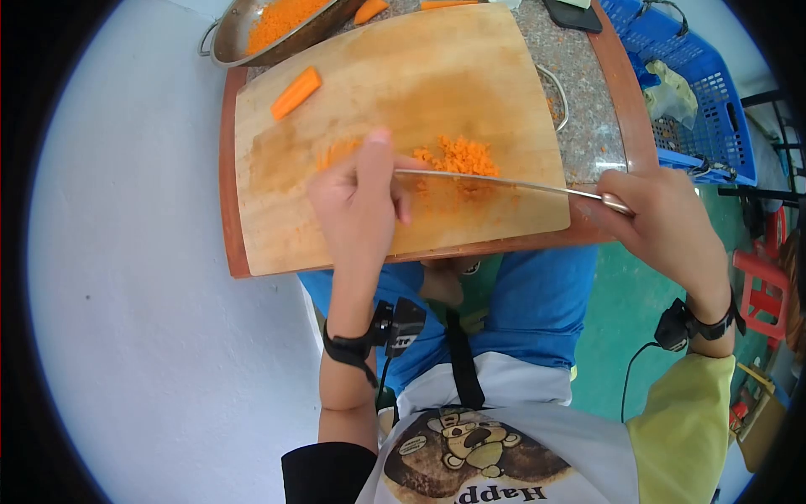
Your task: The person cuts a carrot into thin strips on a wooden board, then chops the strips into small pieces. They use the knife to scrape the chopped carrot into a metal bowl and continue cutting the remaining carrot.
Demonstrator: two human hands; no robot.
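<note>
A pale, plain wall [126,252] runs along the left edge of the tabletop [588,92], a speckled stone surface bordered in reddish-brown wood. Beyond the right edge sits a blue plastic crate [714,71], with black metal bars [768,194] near it. Past the near right corner, a red stool [762,267] stands on green flooring [625,311]. Soft light covers the wall.

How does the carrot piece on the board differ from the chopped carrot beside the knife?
The carrot piece is one solid chunk, while the chopped carrot is a loose heap of tiny bits. The carrot piece lies well apart from the knife; the chopped carrot sits right along its blade. Both are orange and rest on the wooden cutting board.
</note>
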